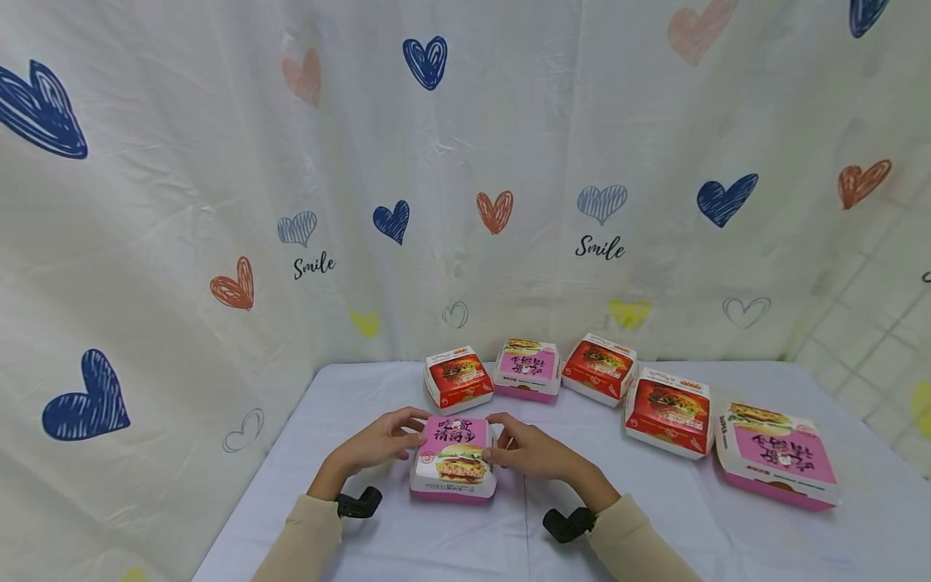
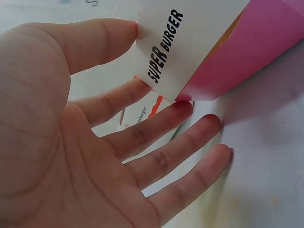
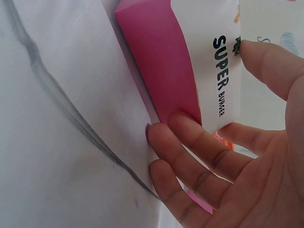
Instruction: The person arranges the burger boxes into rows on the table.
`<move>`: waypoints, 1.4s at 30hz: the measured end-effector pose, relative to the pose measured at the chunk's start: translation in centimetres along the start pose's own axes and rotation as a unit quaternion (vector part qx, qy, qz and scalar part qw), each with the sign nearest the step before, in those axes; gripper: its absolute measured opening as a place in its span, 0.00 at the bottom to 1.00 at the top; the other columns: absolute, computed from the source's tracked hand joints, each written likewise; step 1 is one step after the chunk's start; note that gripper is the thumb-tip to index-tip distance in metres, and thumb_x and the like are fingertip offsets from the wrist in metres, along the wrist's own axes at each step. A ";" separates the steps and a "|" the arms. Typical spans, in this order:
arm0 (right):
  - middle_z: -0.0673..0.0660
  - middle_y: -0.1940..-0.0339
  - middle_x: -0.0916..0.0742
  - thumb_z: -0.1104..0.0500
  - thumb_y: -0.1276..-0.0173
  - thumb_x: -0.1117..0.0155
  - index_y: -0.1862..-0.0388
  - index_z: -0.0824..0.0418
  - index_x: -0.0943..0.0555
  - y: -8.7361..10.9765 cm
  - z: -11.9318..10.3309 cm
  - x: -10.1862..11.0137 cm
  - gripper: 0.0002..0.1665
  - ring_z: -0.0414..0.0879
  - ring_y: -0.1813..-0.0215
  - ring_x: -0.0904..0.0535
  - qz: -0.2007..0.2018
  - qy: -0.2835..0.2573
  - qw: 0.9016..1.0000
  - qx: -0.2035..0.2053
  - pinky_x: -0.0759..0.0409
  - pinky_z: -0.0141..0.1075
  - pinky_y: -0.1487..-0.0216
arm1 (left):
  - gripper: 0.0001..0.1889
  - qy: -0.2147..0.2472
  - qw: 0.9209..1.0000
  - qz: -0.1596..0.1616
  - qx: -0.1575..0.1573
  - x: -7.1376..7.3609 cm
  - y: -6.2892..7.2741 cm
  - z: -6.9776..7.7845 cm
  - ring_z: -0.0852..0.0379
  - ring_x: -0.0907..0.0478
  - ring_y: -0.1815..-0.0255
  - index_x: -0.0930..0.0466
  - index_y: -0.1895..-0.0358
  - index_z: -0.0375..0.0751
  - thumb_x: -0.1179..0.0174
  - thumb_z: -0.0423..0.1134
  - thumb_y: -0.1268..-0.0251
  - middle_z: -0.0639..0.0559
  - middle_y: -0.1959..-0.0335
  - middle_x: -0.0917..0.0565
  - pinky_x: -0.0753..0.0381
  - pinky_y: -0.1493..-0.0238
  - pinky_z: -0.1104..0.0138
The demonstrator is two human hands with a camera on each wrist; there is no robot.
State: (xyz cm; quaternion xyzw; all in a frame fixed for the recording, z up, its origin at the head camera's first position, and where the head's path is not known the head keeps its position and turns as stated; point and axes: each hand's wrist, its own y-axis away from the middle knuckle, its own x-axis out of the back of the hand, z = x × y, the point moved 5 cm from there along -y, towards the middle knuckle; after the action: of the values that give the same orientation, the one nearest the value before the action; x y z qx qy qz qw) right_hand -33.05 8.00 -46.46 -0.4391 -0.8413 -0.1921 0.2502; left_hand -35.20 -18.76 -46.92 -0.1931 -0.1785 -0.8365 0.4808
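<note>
A pink-and-white burger box (image 1: 454,461) sits on the white-covered table in front of me, closed, with a burger picture and dark lettering on its lid. My left hand (image 1: 381,440) holds its left side. Thumb and index fingertip meet the white lid (image 2: 161,42), and the middle fingertip reaches the pink base (image 2: 251,57). On the opposite side, my right hand (image 1: 534,449) holds the box with the thumb at the lid's top edge and bent fingers at the far corner. "SUPER BURGER" is printed on both sides of the lid. The box's underside is hidden.
Behind and to the right, more burger boxes form a curved row: a red one (image 1: 458,380), a pink one (image 1: 528,369), two more red ones (image 1: 600,369) and a larger-looking pink one (image 1: 778,457). A heart-printed curtain (image 1: 509,121) hangs behind the table (image 1: 582,541).
</note>
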 end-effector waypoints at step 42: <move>0.57 0.62 0.16 0.49 0.24 0.37 0.37 0.59 0.24 0.3 0.8 2.9 0.23 0.53 0.60 0.19 0.120 -0.030 0.992 0.008 0.23 0.37 0.61 | 0.14 0.010 0.975 0.220 -0.033 2.1 -0.2 2.0 0.48 0.16 0.50 0.20 0.42 0.46 0.39 0.40 0.26 0.41 0.43 0.16 0.16 0.48 0.56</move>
State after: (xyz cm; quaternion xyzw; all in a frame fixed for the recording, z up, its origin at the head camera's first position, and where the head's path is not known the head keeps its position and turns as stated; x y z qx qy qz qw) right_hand -34.42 10.47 -45.38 -0.5401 -0.7915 -0.1403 0.2493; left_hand -36.03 -19.23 -44.22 -0.2354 -0.0988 -0.7177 0.6479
